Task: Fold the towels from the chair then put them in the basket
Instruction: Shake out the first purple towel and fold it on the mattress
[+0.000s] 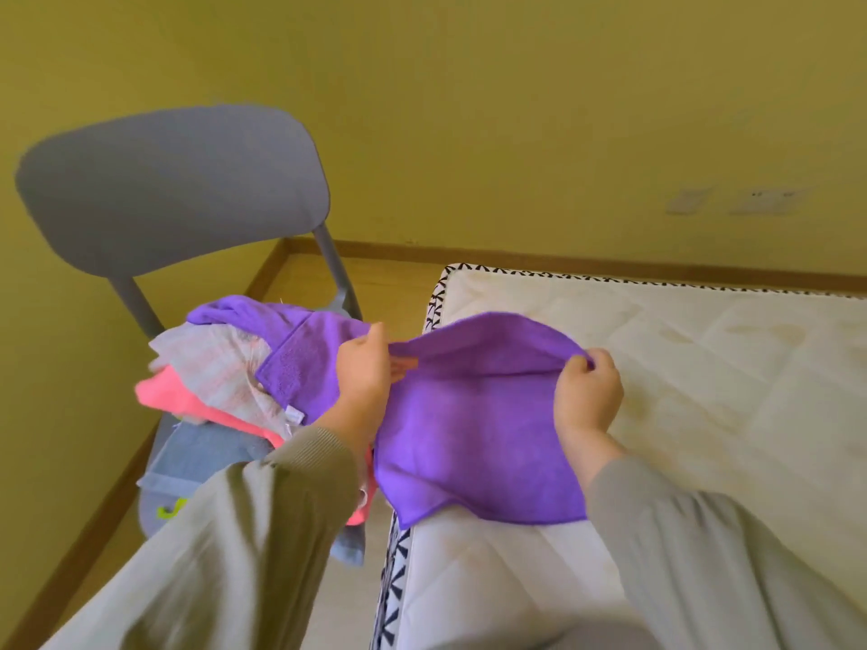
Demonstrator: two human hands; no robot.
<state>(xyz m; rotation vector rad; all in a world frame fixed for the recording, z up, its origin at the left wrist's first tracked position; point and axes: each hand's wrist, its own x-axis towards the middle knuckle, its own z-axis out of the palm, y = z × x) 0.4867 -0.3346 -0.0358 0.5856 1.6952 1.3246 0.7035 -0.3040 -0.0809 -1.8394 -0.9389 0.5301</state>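
Bright even light, soft blur, wide-angle bowing.

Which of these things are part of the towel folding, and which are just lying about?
In the job: purple towel, held by left hand and right hand; towel pile; grey chair.
Just there: mattress; wall sockets.
No basket in view.

You have one chair (173,190), one bed (703,368) and two hands: your left hand (363,372) and your right hand (589,396). You can count five towels:
- the held purple towel (478,438)
- the piled purple towel (300,363)
- one pink towel (187,401)
- one pale striped towel (220,363)
- one grey-blue towel (201,457)

Two blurred wall plates (687,199) show.
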